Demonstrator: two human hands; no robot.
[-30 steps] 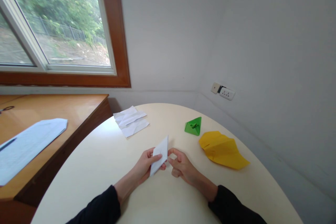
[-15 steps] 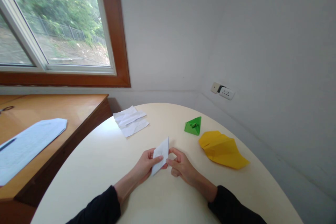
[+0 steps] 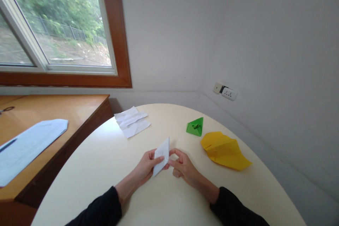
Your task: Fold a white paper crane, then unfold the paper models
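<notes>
Head view: both hands meet over the near middle of the round cream-coloured counter point(image 3: 106, 162), and between them stands a small white folded paper piece with a pointed top point(image 3: 162, 155). The left hand point(image 3: 147, 166) pinches its lower left edge, thumb laid across the front face and the other fingers behind it. The right hand point(image 3: 182, 166) has its fingers curled, thumb and forefinger tips pressed together on the lower right corner of the paper. The piece is held tilted just above the counter, its tip pointing up and slightly right.

Compared with the frames a second and half a second ago, very little has shifted. The paper's tip has stayed at nearly the same spot, the left thumb has slid a touch further over the face, and the right fingertips have closed in on the same corner. That reads as a crease being worked or firmed rather than a new fold being opened; the shape looks no different.

Well beyond the hands lie a crumpled white sheet of paper point(image 3: 132, 122), a small green folded paper pyramid point(image 3: 195, 127) and, just beside it to the right, a yellow folded paper plane point(image 3: 224, 150). To the left, on a wooden desk point(image 3: 66, 107), rests a printed white sheet point(image 3: 26, 144).
</notes>
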